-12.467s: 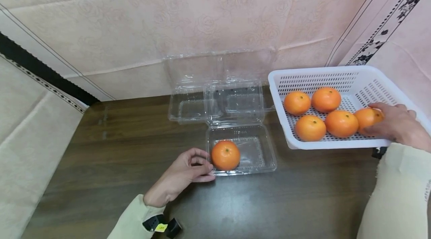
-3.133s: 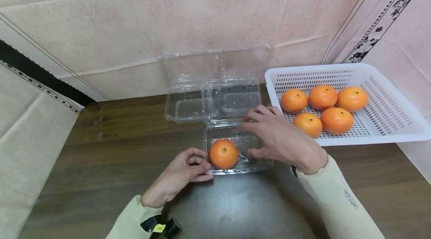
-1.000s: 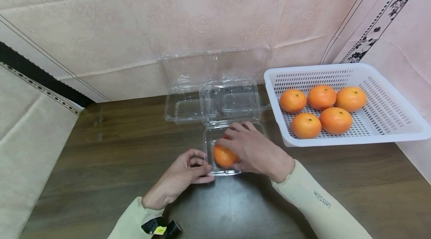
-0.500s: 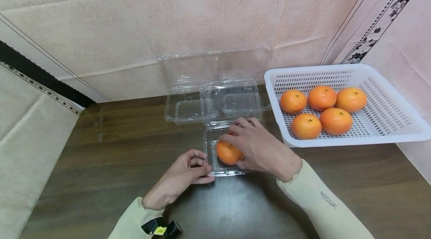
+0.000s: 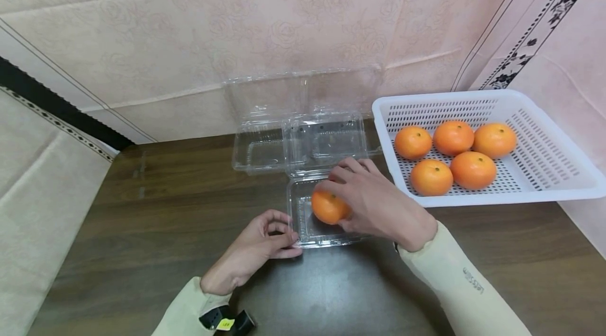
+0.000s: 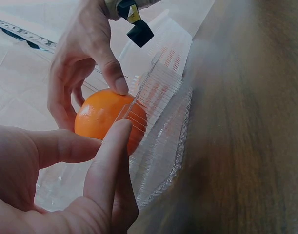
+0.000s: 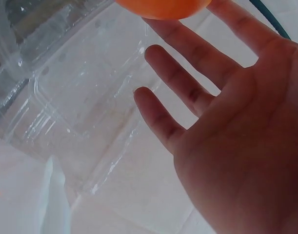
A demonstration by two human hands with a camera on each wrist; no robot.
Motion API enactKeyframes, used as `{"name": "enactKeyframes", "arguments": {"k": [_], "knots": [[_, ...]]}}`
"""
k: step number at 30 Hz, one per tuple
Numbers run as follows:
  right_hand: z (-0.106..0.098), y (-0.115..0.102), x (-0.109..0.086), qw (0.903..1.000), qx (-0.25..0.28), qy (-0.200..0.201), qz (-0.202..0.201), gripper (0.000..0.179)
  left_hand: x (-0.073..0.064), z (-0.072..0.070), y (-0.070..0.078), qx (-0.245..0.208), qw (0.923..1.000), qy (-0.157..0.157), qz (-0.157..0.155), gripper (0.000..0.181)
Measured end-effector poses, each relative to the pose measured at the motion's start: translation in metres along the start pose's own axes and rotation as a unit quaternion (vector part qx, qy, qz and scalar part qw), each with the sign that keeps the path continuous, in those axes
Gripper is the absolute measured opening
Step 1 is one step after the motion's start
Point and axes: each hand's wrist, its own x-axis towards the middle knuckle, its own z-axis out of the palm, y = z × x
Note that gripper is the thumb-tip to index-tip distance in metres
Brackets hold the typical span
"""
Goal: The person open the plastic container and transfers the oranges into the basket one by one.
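My left hand [image 5: 258, 244] pinches the near-left corner rim of a clear plastic clamshell box [image 5: 326, 243] in the head view. In the left wrist view its thumb and finger meet on the ribbed rim. My right hand [image 5: 374, 202] holds an orange [image 5: 327, 207] over the box's base, left of its far-right part, with the fingers on the far side and the thumb on the near side. The right wrist view shows only the lower edge of the orange [image 7: 163, 7]; the other three fingers of that hand [image 7: 241, 126] stretch out away from it.
The box's lid [image 5: 326, 146] stands open behind its base. More clear boxes [image 5: 260, 149] stand behind against the cloth backdrop [image 5: 284, 15]. On the right is a white slotted basket [image 5: 558, 194] with several oranges [image 5: 473, 170] in it. All stand on a dark wooden table [image 5: 189, 189].
My right hand has come from the basket to the box and gripped the orange there. The orange has shifted right and back. One basket orange now lies farther back. My left hand stays at the rim.
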Motion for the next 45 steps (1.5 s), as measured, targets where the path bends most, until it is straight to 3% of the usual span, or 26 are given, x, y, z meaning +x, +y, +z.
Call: {"name": "enactKeyframes", "arguments": {"k": [45], "knots": [[-0.027, 0.023, -0.020, 0.9971, 0.028, 0.025, 0.066, 0.070, -0.001, 0.000, -0.001, 0.004, 1.0000, 0.000, 0.005, 0.046]]}}
